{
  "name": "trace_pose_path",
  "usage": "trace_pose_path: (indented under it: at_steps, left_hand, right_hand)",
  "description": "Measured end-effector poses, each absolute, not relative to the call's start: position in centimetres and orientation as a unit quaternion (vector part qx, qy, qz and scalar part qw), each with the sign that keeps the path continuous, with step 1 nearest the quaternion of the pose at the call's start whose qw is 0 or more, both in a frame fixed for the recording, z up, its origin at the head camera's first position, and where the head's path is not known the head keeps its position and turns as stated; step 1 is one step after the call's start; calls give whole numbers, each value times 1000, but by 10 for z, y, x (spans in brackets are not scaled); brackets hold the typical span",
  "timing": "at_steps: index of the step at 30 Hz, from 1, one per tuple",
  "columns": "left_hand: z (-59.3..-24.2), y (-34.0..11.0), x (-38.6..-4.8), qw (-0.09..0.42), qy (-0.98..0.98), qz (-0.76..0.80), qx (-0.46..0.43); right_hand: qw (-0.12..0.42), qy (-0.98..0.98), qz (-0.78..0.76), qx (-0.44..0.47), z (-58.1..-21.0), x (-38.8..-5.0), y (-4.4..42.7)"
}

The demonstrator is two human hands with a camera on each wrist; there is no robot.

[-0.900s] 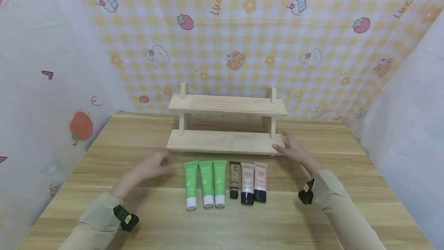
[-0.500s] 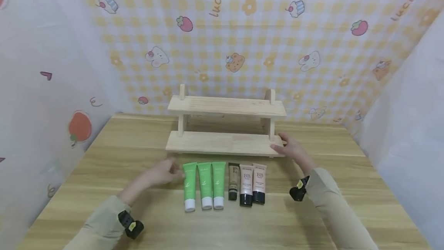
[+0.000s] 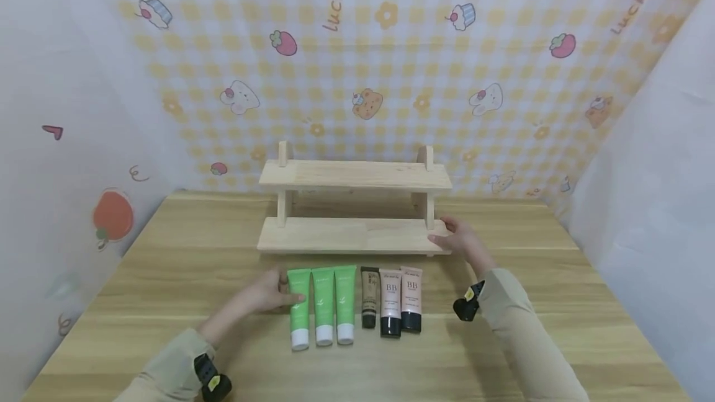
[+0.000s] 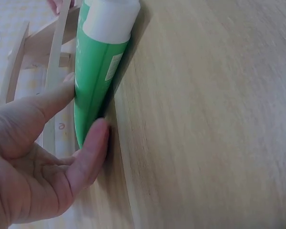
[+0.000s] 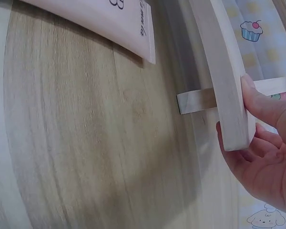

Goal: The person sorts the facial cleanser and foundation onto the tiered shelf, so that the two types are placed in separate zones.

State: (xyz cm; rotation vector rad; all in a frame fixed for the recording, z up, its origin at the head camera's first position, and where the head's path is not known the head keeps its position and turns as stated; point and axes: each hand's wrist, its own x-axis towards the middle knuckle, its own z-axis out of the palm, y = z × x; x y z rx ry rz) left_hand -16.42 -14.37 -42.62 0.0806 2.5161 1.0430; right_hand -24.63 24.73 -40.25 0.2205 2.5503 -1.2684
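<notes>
Currently, the left hand point(image 3: 268, 291) pinches the leftmost white-capped green tube point(image 3: 300, 318) near its flat end, beside two matching green tubes point(image 3: 323, 303) on the wood-grained table point(image 3: 357, 374); the right hand point(image 3: 465, 244) grips a two-tier pale wooden rack point(image 3: 341, 234) at its lower board's right end.

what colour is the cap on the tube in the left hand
White; the cap shows best in the left wrist view.

**Background items**

Yellow-white checked cloth point(image 3: 313, 85) behind, with cupcake prints point(image 3: 156, 13), strawberry prints point(image 3: 287, 45), bear print point(image 3: 367, 104), "luck" lettering point(image 3: 333, 10). White left sheet point(image 3: 72, 61): red fruit print point(image 3: 114, 213), heart print point(image 3: 54, 131). White right sheet point(image 3: 648, 197). Wood-grain desk point(image 3: 357, 374).
</notes>
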Motion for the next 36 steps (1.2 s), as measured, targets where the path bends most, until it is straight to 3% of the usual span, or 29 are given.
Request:
trace_pose_path:
  at_steps: [7, 14, 25, 36]
  left_hand:
    - [-425, -135, -160, 250, 883, 396, 11]
    - [-428, -140, -154, 226, 878, 419, 49]
    - [-428, -145, -149, 210, 866, 453, 31]
    - [-412, -144, -162, 187, 871, 452, 50]
  right_hand:
    - [155, 877, -442, 103, -398, -247, 243]
    - [166, 888, -415, 110, -397, -246, 242]
    - [165, 889, -411, 118, -399, -249, 244]
    - [156, 889, -411, 125, -396, -251, 244]
